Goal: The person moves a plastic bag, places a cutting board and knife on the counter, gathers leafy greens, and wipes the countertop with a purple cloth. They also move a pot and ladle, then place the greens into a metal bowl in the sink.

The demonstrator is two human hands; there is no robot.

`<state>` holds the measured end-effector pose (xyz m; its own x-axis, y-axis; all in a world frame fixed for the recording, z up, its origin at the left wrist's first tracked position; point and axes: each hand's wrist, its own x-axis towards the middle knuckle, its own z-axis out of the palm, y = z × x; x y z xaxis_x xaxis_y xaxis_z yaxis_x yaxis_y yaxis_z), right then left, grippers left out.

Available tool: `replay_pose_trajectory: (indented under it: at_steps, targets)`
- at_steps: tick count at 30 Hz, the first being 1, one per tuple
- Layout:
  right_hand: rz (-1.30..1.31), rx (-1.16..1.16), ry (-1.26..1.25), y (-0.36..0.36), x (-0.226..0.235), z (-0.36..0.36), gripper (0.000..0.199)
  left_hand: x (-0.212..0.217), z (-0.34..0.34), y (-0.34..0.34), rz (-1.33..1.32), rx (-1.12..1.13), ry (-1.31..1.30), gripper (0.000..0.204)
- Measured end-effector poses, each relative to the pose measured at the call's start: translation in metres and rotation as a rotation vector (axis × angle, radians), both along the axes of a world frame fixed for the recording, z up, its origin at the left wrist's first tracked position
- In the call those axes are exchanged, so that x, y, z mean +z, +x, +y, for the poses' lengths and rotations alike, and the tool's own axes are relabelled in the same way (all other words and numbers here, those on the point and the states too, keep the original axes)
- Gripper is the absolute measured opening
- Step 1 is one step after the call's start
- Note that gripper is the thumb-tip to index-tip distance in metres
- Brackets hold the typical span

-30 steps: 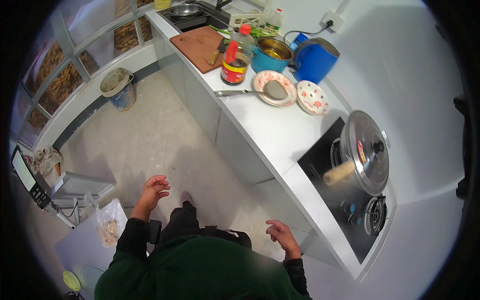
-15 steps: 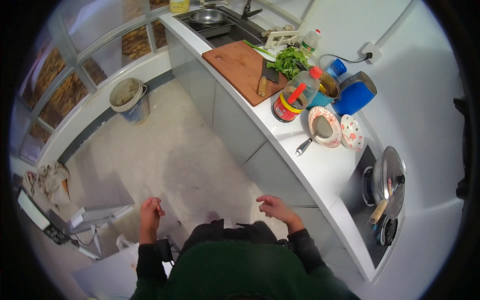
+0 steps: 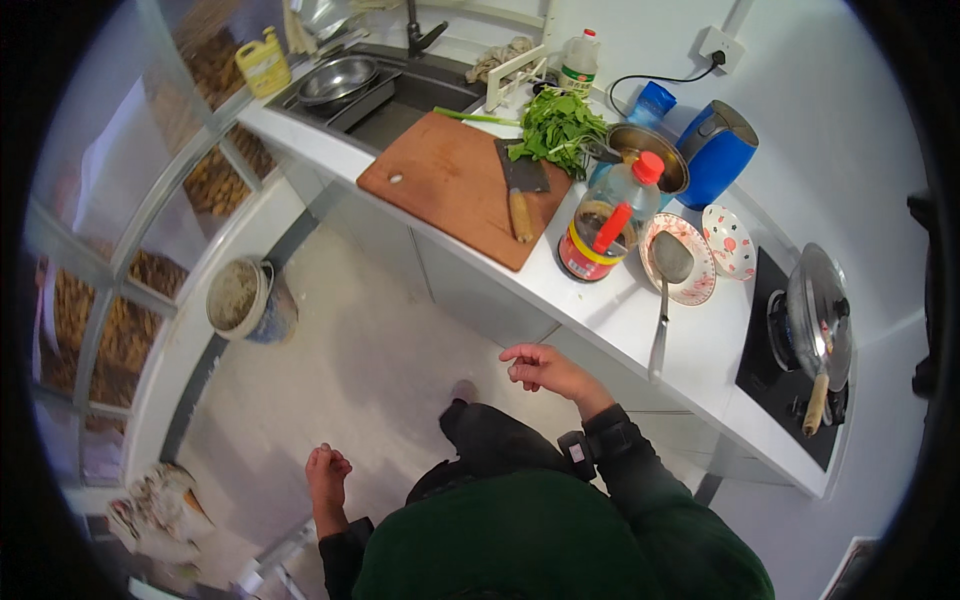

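Note:
My left hand (image 3: pixel 328 478) hangs over the floor, its fingers curled in with nothing seen in them. My right hand (image 3: pixel 545 370) is empty beside the counter front, index finger reaching out and the others loosely bent. Nearest to it on the white counter stands a large bottle of dark liquid (image 3: pixel 598 235) with a red cap and handle. A ladle (image 3: pixel 672 258) rests across a patterned plate (image 3: pixel 700 285), its handle toward the counter edge. A cleaver (image 3: pixel 521 190) with a wooden handle lies on a brown cutting board (image 3: pixel 430 185), by leafy greens (image 3: pixel 560 125).
A sink (image 3: pixel 430 93) with a metal bowl (image 3: pixel 340 80) is at the far left. A blue kettle (image 3: pixel 715 155), a pot (image 3: pixel 650 150) and a spotted bowl (image 3: pixel 728 240) line the wall. A lidded wok (image 3: pixel 818 300) sits on the stove. A bucket (image 3: pixel 255 305) stands on the floor.
My body has turned to the right and moved closer to the sink end, so the counter's view has shifted. A foot now shows stepping forward. Both hands remain empty.

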<state>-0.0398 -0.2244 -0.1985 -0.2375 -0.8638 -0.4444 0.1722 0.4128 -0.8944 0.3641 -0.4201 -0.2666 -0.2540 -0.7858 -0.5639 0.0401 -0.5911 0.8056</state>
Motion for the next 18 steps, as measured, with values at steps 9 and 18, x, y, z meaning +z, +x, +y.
replay_pose_trajectory:
  at_steps: [9, 18]
  targets:
    - [-0.042, -0.388, -0.071, -0.046, 0.017, -0.073, 0.024, 0.039, -0.188, -0.113, -0.064, -0.38, -0.081, 0.021]
    - [1.381, -0.825, 0.063, -0.077, 0.033, -0.153, 0.028, 0.061, -0.299, -0.31, 0.104, -0.64, -0.124, 0.034]
